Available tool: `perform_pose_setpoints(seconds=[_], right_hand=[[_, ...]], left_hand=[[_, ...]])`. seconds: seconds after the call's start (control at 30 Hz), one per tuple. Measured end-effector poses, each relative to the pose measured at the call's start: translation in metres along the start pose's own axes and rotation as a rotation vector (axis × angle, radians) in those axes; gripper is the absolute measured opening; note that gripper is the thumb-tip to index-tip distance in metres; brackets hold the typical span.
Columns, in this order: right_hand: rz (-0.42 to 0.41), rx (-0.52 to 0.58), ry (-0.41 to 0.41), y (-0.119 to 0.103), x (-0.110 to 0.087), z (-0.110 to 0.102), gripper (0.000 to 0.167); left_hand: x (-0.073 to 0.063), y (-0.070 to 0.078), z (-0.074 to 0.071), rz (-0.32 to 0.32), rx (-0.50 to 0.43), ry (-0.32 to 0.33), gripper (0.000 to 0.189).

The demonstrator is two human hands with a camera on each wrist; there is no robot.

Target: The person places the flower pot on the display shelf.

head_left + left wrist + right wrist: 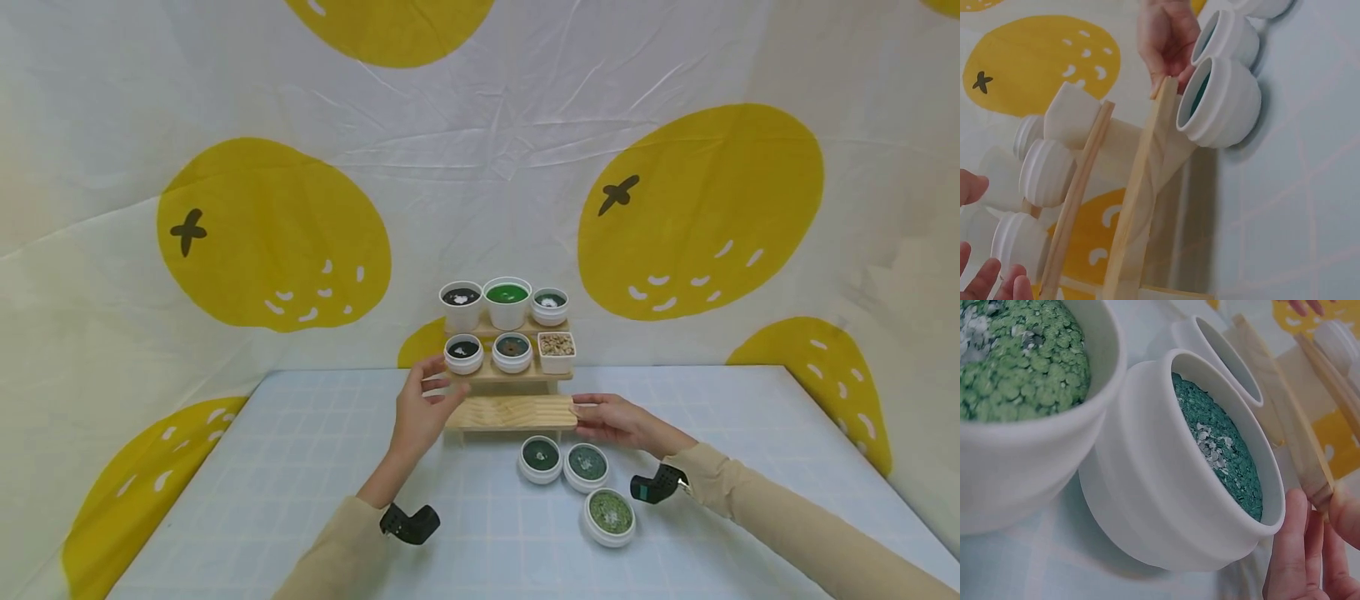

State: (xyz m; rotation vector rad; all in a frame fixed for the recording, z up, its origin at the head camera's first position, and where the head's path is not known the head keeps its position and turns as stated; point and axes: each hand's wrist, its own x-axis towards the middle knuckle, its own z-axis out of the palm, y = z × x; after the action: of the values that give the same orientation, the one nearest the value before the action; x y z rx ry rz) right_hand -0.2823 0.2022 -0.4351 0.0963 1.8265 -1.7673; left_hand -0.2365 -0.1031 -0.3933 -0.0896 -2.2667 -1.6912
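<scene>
Beige-sleeved left arm angled toward the far edge of the worktop, left hand with thumb and fingers apart, beige-sleeved right arm slanting from the right, right hand pinching with thumb and fingers

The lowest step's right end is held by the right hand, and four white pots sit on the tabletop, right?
Not quite: the head view shows three white pots on the tabletop, not four. The right hand does hold the right end of the lowest step.
</scene>
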Motion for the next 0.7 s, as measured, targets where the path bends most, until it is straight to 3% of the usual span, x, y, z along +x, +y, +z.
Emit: perform_pose_setpoints(seconds=[0.27, 0.37, 0.57, 0.7], right_hand=[[-0.003, -0.009, 0.000, -0.002, -0.003, 0.001, 0.059], [-0.007, -0.008, -0.014, -0.002, -0.004, 0.000, 0.060], [-0.019, -0.017, -0.032, -0.003, -0.005, -0.002, 0.062], [-0.020, -0.023, -0.036, -0.003, -0.004, -0.002, 0.062]], left_hand=[[-0.023, 0.008, 0.011, 0.029, -0.032, -0.055, 0.054], [-0.032, 0.011, 0.017, 0.031, -0.031, -0.095, 0.052], [-0.047, 0.010, 0.032, 0.094, -0.054, -0.193, 0.049], [-0.058, 0.008, 0.042, 0.084, -0.060, -0.265, 0.050]])
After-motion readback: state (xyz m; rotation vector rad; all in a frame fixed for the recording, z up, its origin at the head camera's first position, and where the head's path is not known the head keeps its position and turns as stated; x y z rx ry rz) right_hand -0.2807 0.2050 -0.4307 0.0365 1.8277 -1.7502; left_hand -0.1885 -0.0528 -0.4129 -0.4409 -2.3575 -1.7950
